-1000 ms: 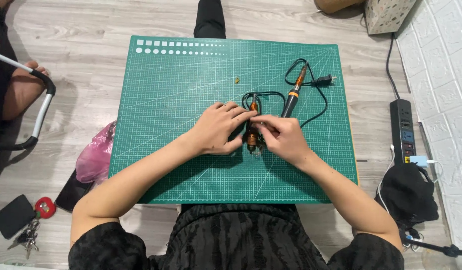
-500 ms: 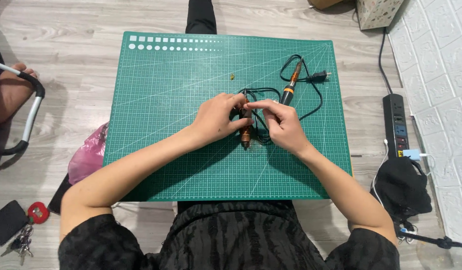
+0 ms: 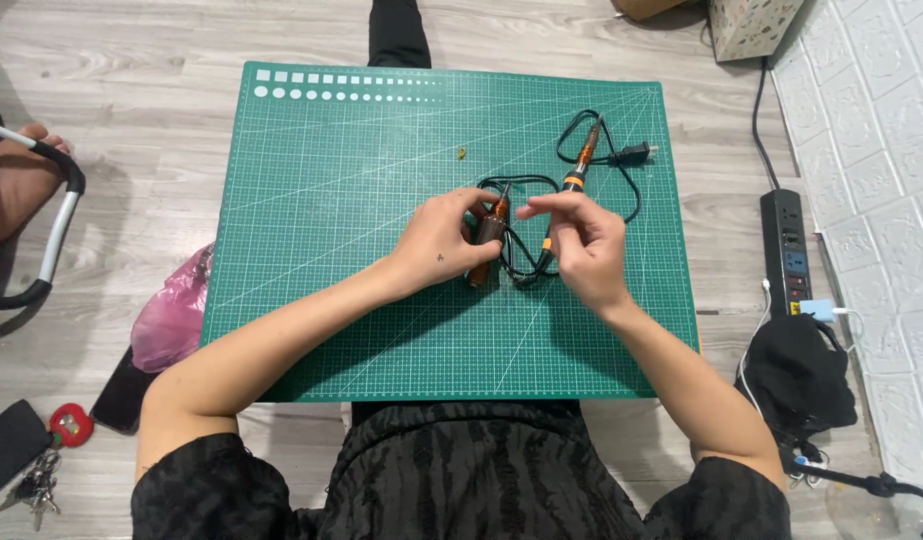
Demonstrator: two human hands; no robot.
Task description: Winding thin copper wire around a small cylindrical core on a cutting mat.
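On the green cutting mat [image 3: 331,200], my left hand [image 3: 436,248] grips a brown-orange pen-shaped tool [image 3: 487,238] with a black cord looped behind it. My right hand [image 3: 581,240] hovers just to its right, thumb and forefinger stretched toward the tool and not touching it. A second orange and black iron-like tool [image 3: 581,165] lies partly under the right hand, and its black cord runs to a plug [image 3: 636,153]. A tiny yellowish piece [image 3: 461,153] rests on the mat above the hands.
A black power strip [image 3: 786,250] lies by the white brick wall at right, with a black bundle [image 3: 796,375] below it. A pink bag [image 3: 171,315], keys [image 3: 31,485] and another person's limb [image 3: 16,185] behind a curved tube [image 3: 61,215] are at left.
My right hand has let go of the brown-orange tool and lifted to the right. The left hand keeps its grip on it.
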